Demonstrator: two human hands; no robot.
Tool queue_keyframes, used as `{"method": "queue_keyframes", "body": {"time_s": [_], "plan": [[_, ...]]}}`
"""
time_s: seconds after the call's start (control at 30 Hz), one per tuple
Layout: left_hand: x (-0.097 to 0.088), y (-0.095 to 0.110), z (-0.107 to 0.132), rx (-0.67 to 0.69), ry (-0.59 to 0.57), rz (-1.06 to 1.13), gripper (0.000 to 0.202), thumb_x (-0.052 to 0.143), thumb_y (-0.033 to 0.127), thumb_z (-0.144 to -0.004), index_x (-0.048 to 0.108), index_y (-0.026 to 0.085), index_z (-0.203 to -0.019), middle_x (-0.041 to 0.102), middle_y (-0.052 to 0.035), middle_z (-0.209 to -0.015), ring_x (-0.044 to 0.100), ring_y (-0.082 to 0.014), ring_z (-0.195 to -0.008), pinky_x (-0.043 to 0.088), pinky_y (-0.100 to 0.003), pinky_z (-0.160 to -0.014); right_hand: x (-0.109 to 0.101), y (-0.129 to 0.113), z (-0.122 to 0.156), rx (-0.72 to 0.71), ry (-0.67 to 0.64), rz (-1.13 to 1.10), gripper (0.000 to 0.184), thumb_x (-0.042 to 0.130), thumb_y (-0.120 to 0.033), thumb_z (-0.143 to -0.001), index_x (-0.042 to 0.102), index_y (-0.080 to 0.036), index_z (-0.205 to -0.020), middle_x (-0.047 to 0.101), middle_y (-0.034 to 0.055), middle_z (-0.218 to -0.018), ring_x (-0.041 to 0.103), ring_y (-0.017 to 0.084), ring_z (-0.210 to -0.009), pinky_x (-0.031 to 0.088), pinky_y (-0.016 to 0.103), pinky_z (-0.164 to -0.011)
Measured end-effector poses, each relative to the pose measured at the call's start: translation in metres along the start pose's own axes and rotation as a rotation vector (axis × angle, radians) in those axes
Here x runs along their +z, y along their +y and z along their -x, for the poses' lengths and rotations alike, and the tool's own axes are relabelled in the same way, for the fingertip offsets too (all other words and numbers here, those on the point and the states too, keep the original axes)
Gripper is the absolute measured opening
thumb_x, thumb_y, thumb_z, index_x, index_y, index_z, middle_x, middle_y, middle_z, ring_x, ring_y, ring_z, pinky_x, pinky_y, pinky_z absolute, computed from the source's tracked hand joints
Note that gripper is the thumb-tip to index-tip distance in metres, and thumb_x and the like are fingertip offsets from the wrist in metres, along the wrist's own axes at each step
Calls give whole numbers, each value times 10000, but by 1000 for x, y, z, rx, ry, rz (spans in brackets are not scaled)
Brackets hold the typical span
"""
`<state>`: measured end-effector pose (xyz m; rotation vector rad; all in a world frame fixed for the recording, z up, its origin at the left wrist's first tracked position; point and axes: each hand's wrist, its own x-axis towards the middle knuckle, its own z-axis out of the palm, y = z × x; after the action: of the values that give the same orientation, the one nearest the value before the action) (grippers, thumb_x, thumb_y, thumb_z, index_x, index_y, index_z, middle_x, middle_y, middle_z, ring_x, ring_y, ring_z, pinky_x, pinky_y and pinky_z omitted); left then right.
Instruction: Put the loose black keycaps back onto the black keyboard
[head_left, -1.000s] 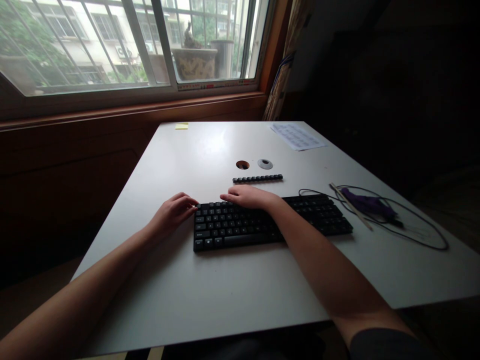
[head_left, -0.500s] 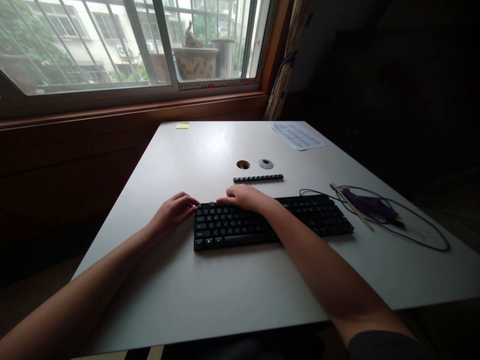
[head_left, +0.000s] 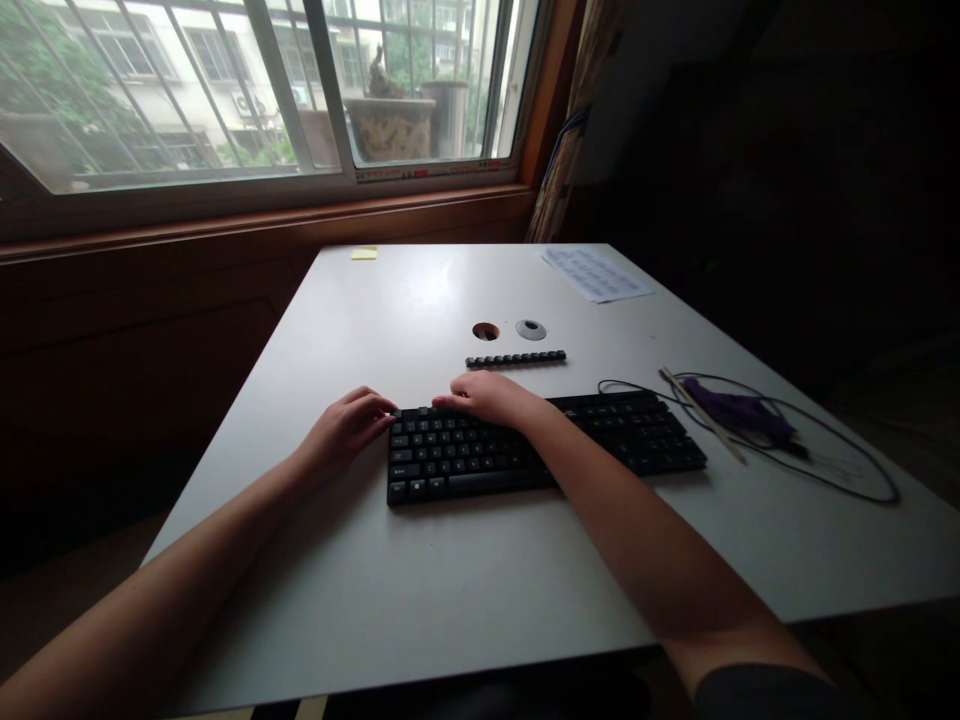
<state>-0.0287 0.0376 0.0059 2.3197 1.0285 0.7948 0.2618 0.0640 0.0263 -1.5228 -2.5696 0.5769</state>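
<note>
Bare left hand (head_left: 349, 425): fingertips nearly together at the far left corner of a black, rectangular plastic keyboard (head_left: 480, 462); whether that grip holds a key, cannot tell. Keyboard: mid-tabletop (head_left: 360, 590), probably light, stiff, best held by its short ends; legends too small to read. Bare right hand (head_left: 484, 393): fingers curled at the far edge, hold hidden. White printed sheet (head_left: 598, 275), far right: text illegible.

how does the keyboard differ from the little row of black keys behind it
The keyboard is long and deep, with several rows of keys; the row of black keys is a single, much shorter line. The left hand and right hand are at the keyboard, while the row of black keys lies apart from both. Both are dark and lie on the white table.
</note>
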Motion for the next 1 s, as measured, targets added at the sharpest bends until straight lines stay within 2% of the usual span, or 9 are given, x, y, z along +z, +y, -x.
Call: {"method": "queue_keyframes", "body": {"time_s": [0.1,0.47,0.77,1.0], "plan": [[0,1,-1,-9,2,11,239,583,409,-980,702,211,-1043,649,-59,-1017,665,-175,-853,543,-291,-761,0,-1,0,-12,-4,5,684,296,-765,-948,636,-203,-758,715,103,-915,607,220,-836,362,304,-666],[-2,0,-1,-18,-15,2,240,568,405,-993,700,213,-1051,649,-62,-1037,659,-177,-873,536,-294,-779,-1,0,-3,72,-26,-26,649,429,-824,-860,632,-215,-769,708,71,-850,581,198,-743,344,296,-619],[-2,-2,-1,-10,-14,16,231,566,394,-998,693,214,-1063,648,-68,-1050,663,-176,-872,546,-299,-776,-2,2,-2,55,-24,-57,608,441,-774,-897,652,-214,-794,716,74,-869,606,206,-779,356,299,-640],[0,-2,-1,-6,-9,10,224,569,392,-996,690,214,-1059,639,-61,-1036,654,-169,-859,534,-289,-765,-2,0,-2,86,-20,-73,588,509,-780,-860,653,-214,-798,710,65,-853,597,191,-755,364,293,-627]]}}
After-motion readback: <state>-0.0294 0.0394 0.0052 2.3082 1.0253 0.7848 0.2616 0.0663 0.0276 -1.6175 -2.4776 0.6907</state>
